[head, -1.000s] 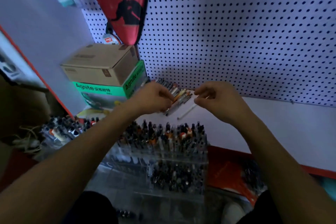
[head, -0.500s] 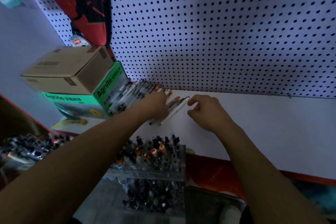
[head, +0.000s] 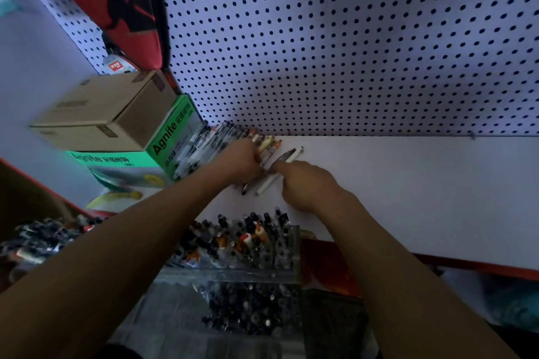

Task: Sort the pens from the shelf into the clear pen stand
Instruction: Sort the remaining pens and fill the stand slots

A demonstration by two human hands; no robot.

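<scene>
Both hands at pen pile (head: pixel 221 143) on white shelf (head: pixel 408 183), far of clear pen stand (head: pixel 262 248). Left hand (head: pixel 242 162) resting on pile, fingers curled over pens; grip not discernible. Right hand (head: pixel 306 183): fingers curled, forefinger tip touching white pen (head: pixel 269 183) lying just right of pile.

Brown carton (head: pixel 99 114) atop green box (head: pixel 172 137); pegboard (head: pixel 350 52) behind

Pens (head: pixel 264 151) partly under hands (head: pixel 242 162)
</scene>
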